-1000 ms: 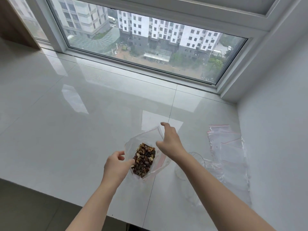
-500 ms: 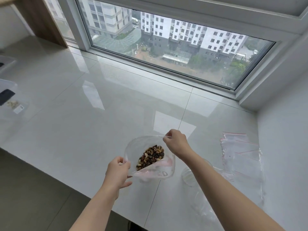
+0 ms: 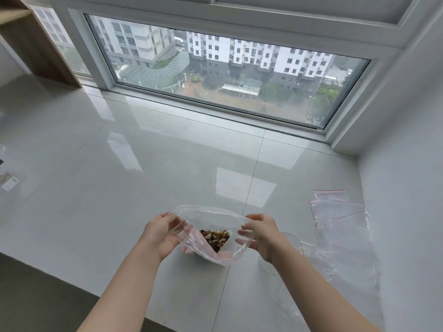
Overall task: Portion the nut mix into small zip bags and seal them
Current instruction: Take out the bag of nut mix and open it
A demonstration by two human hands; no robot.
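Head view: two hands [image 3: 161, 236] [image 3: 263, 236] hold one nut bag [image 3: 211, 221]

Zip bag [image 3: 211, 216] held above the near edge of the tiled sill [image 3: 119, 188], left hand [image 3: 159, 233] on its left side, right hand [image 3: 263, 236] on its right. Nut mix [image 3: 215, 237] in the bag's bottom. Empty zip bags [image 3: 340, 212] lie right, by the wall. Window [image 3: 227, 75] behind.
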